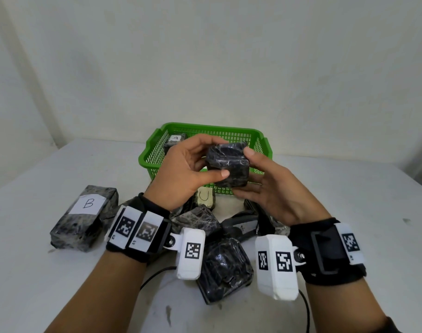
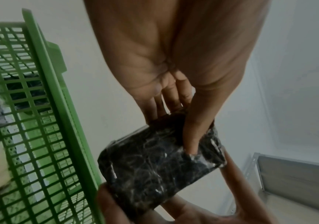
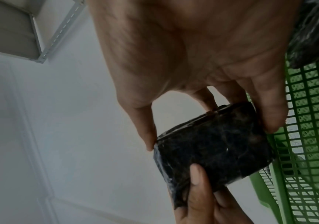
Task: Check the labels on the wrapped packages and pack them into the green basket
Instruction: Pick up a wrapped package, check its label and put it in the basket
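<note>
In the centre of the head view, just in front of the green basket (image 1: 262, 138), both hands hold one small wrapped package (image 1: 228, 164) in the air. The left hand (image 1: 181, 174) pinches it with the thumb on the near face and the fingers over the top; the right hand (image 1: 272, 188) supports it from below and from the right side, with the thumb at the upper right corner. No label shows on the faces that are visible here, so I judge that the checking step is not finished.

The package is a compact block in dark, shiny, wrinkled film. It probably is light and rather stiff, because two fingertips keep it steady, but the film looks slippery. The best hold is on two opposite flat faces, not on the rounded corners.

In the upper left corner of the basket lies a package marked A (image 1: 174, 140); the rest of the basket floor is mostly hidden by the hands. The near rim stands directly below the held package, so it must pass over this rim without catching.

On the bench (image 1: 61, 169), lower left in the frame, lies a long package marked B (image 1: 85, 219). More dark packages are crowded under the wrists, one with a label U (image 1: 204, 197).
</note>
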